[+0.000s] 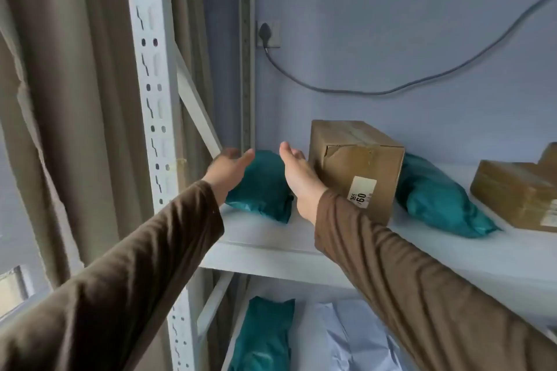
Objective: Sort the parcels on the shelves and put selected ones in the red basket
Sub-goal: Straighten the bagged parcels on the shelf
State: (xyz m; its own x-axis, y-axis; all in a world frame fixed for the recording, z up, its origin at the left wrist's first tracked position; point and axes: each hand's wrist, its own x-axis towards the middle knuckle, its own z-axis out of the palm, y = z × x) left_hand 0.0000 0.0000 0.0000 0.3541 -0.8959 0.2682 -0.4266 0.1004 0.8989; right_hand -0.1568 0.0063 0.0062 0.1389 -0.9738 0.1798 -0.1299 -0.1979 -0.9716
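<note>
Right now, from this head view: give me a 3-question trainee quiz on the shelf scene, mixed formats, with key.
1. True or false: the left hand and right hand are both open, on either side of the teal parcel at the left end of the upper shelf.
2. Multiple choice: what stands directly right of that parcel? A) a red basket B) the upright cardboard box with a white label C) a white mailer
3. Fill in: the lower shelf shows another teal parcel beside a pale ____ bag.

Key: 1 true; 2 B; 3 blue
</note>
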